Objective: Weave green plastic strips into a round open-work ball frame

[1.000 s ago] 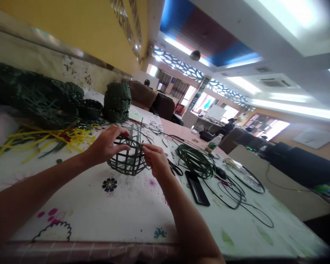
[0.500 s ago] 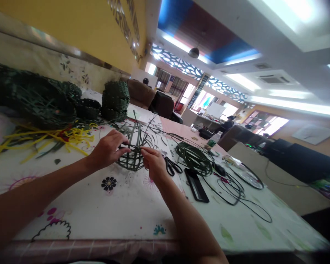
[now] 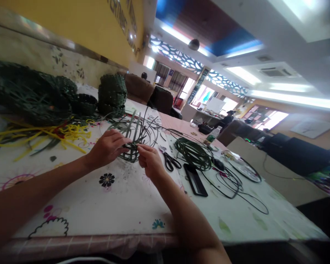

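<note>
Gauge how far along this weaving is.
Partway, by the look of it. The lower green lattice already looks crossed and shaped. The left hand and right hand are pinching at its upper edge. Loose strips stick up above it, so the upper part probably remains; how much, I cannot tell.

Scissors (image 3: 171, 161) perhaps beside right hand (image 3: 151, 161).
</note>
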Tool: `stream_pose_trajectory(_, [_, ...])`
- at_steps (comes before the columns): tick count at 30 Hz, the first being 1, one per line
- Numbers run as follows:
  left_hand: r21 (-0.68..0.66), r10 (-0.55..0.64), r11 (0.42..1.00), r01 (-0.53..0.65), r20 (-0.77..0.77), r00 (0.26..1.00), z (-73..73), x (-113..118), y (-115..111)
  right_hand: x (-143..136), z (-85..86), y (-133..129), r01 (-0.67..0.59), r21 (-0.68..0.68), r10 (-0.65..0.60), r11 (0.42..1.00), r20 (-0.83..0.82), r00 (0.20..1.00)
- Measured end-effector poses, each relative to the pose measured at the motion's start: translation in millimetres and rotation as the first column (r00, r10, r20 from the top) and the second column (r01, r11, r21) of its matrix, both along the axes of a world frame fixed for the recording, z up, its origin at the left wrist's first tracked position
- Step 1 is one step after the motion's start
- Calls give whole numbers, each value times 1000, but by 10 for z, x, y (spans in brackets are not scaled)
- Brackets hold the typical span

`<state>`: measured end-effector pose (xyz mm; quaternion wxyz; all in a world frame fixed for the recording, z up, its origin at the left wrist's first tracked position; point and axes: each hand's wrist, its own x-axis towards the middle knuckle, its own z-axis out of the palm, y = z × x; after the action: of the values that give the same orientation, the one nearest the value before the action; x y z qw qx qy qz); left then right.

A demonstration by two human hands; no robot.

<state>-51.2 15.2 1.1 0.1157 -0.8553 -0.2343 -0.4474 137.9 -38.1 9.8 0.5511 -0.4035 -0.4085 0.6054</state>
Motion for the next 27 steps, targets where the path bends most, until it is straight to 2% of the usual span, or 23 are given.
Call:
stream_pose_trajectory(4, [17, -37, 999, 35, 77, 996, -10, 15, 27, -55, -22, -1, 14, -8, -15, 1000, -26, 1000])
stream_pose_trajectory(6, [18, -45, 999, 43, 88, 995, -15, 8, 52, -54, -59, 20, 36, 41, -38, 999, 34, 999])
stream_pose_trajectory(9, [18, -33, 999, 32, 63, 997, 0, -16, 70, -9, -106, 59, 42, 267, -113, 963, 257, 960])
stream_pose_trajectory(11, [22, -24, 999, 23, 44, 999, 24, -31, 57, 30, -108, 76, 7, 439, -203, 899, 401, 893])
stream_pose_trajectory(13, [21, -20, 1000, 19, 36, 999, 51, -37, 30, 58, -87, 84, -28, 527, -277, 849, 490, 827])
stream_pose_trajectory(15, [11, -20, 1000, 19, 68, 998, 74, -34, 3, 74, -61, 89, -30, 550, -319, 835, 527, 788])
stream_pose_trajectory(18, [-9, -58, 998, 60, 119, 991, 94, -19, -14, 86, -52, 108, -12, 552, -334, 834, 522, 785])
stream_pose_trajectory(21, [-4, -100, 995, 101, 110, 989, 100, -2, -1, 85, -92, 143, -21, 545, -305, 838, 500, 811])
stream_pose_trajectory(27, [6, -71, 997, 71, 113, 991, 109, 17, 45, 28, -147, 172, 42, 488, -265, 872, 398, 878])
